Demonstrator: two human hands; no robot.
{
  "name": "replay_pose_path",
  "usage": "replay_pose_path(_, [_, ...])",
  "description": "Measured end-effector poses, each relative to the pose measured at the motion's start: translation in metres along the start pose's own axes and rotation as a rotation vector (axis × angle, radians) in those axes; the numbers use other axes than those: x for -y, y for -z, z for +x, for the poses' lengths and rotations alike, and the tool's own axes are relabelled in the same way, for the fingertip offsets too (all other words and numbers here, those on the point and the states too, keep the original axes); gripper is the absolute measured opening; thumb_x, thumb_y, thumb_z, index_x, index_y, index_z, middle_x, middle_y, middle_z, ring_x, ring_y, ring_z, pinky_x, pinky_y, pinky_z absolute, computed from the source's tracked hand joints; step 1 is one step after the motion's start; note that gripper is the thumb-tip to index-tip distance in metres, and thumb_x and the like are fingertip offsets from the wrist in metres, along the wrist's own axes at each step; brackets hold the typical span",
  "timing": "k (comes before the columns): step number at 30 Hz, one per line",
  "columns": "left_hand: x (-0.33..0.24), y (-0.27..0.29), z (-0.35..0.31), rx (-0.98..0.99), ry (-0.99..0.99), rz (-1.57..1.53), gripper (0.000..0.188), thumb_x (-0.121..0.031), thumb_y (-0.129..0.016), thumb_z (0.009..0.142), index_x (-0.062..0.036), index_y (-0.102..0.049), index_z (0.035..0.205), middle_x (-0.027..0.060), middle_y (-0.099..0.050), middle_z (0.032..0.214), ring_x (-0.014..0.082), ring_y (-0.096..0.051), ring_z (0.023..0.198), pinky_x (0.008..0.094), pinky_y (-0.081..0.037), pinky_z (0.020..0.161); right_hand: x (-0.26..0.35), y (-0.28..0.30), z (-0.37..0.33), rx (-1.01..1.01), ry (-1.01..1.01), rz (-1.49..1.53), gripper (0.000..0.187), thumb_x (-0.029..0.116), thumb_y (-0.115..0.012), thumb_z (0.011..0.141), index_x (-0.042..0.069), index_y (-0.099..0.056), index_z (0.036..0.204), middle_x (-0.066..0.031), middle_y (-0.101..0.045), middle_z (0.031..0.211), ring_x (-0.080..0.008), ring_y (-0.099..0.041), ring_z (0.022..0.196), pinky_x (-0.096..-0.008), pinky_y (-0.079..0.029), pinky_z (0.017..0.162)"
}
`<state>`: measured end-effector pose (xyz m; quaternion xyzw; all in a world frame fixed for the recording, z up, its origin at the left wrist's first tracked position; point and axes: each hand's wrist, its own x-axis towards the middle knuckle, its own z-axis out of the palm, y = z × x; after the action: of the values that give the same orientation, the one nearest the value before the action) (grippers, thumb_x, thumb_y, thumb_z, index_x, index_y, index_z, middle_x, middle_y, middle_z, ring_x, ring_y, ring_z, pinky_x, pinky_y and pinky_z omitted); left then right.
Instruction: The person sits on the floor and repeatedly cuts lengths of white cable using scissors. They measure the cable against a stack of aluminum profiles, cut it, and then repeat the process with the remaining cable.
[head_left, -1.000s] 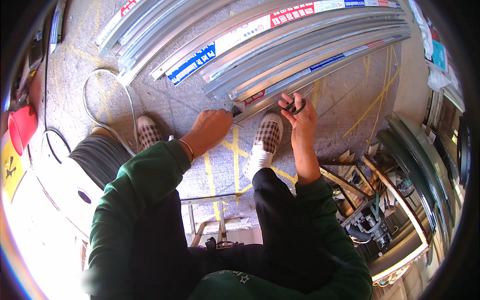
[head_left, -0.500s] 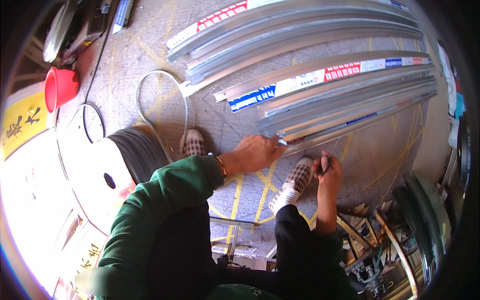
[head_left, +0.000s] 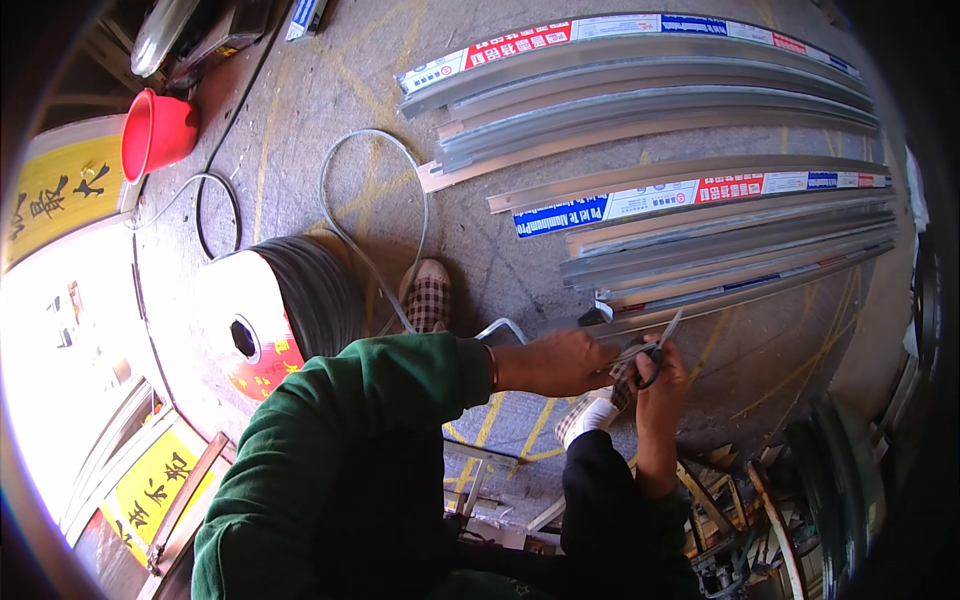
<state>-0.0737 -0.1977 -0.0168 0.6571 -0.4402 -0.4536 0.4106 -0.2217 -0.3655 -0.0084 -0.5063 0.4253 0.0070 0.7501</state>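
Left hand [head_left: 565, 363] has moved beside the scissors [head_left: 657, 350] in the right hand [head_left: 664, 388].

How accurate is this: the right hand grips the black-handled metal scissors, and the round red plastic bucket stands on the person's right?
Only the side given for the round red plastic bucket is wrong: the head view shows it on the person's left. The right hand does grip the black-handled metal scissors.
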Motion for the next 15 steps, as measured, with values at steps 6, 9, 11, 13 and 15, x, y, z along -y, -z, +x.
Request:
replay_pose_path(6, [0.003,0.021,0.0,-0.17,-0.038,0.131,0.016,-0.017,-0.063,0.095,-0.0021,-0.056,0.096,0.0188,-0.068,0.076,0.0372,-0.07,0.069,0.0429,-0.056,0.061,0.023,0.01,0.01,-0.276,0.17,0.051,0.025,0.008,-0.068,0.093,0.008,-0.061,0.116,-0.0041,-0.067,0.088,-0.0113,-0.063,0.071,-0.0234,-0.043,0.057])
replay_pose_path(9, [0.002,0.023,0.003,-0.263,-0.069,0.017,0.016,-0.016,-0.062,0.096,-0.0015,-0.056,0.096,0.0193,-0.068,0.077,0.0382,-0.069,0.069,0.0437,-0.056,0.062,0.019,0.001,0.005,-0.131,0.056,0.0,0.025,0.009,-0.067,0.094,0.006,-0.059,0.118,-0.0102,-0.071,0.101,-0.0143,-0.067,0.076,-0.0247,-0.047,0.059])
replay_pose_path(11, [-0.002,0.018,0.004,-0.346,-0.09,-0.113,0.015,-0.015,-0.062,0.096,-0.0011,-0.057,0.097,0.0197,-0.068,0.077,0.0389,-0.069,0.07,0.0446,-0.056,0.063,0.014,-0.008,0.002,0.021,-0.02,0.032,0.026,0.005,-0.064,0.094,0.004,-0.057,0.118,-0.0129,-0.072,0.105,-0.0166,-0.07,0.077,-0.0258,-0.05,0.061])
replay_pose_path(13, [-0.006,0.013,0.004,-0.322,0.001,-0.139,0.013,-0.014,-0.061,0.096,-0.0011,-0.057,0.099,0.0205,-0.067,0.08,0.0395,-0.068,0.073,0.045,-0.055,0.065,0.012,-0.015,0.001,0.062,-0.06,-0.049,0.026,0.002,-0.063,0.093,0.004,-0.057,0.118,-0.0127,-0.072,0.104,-0.0167,-0.069,0.076,-0.0257,-0.05,0.061])
replay_pose_path(15, [-0.006,0.013,0.003,-0.323,0.022,-0.14,0.012,-0.012,-0.06,0.097,-0.0014,-0.058,0.101,0.0209,-0.066,0.083,0.0398,-0.068,0.076,0.0452,-0.055,0.067,0.011,-0.019,0.0,0.121,-0.083,-0.099,0.027,0.0,-0.062,0.091,0.003,-0.057,0.117,-0.0126,-0.073,0.099,-0.0167,-0.069,0.073,-0.0254,-0.049,0.061])
